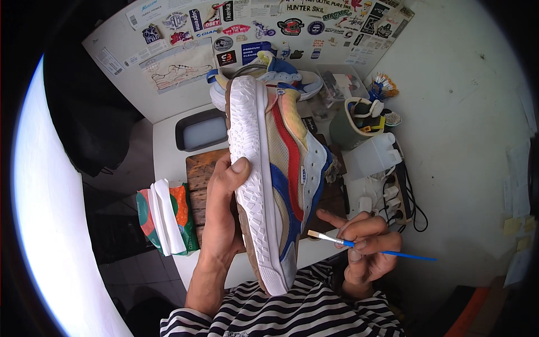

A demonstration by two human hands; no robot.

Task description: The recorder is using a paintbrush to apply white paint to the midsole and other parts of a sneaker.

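Note:
A sneaker (287,180) with a thick white textured sole and beige, red, blue and pale yellow panels is held up before me, sole side turned left. My left hand (224,196) grips it, thumb pressed on the white sidewall; the other fingers are hidden behind it. Between the fingers of my right hand (368,244) is a thin paintbrush (393,254) with a blue handle, its flat light-brown tip pointing left, close to the shoe's lower right edge. The matching second sneaker (307,84) lies behind on the table.
A dark tray of pale liquid (203,132) stands back left, above a wooden board (201,168). A tissue pack (165,216) lies left. At right are a green container (348,126), brushes (383,87), a translucent plastic box (373,156) and a power strip (400,191) with cables.

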